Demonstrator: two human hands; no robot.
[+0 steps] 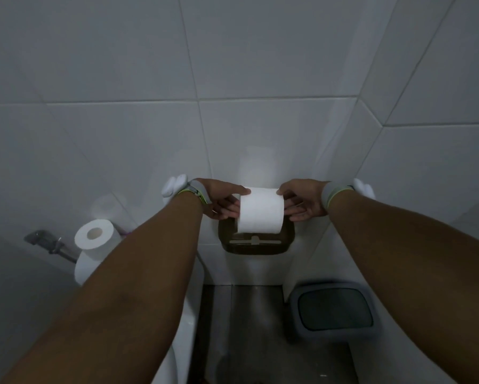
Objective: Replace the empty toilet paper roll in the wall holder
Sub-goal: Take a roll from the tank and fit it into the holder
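Fresh roll held at the wall holder
The toilet paper roll (260, 210) sits just above the dark holder (256, 242), left hand (223, 202) and right hand (302, 202) each closed on one end; a spare roll (95, 235) stands far left

Bare forearms, no sleeves. Left hand (221, 202) and right hand (302, 200) bare, no gloves. Grey wristband (198, 191) on left wrist, thin yellow-green stripe along edge, small dark clip-like tab. Matching grey band (333, 196) on right wrist, same yellow-green trim. Possible thin ring on one finger per hand, too dim to confirm.
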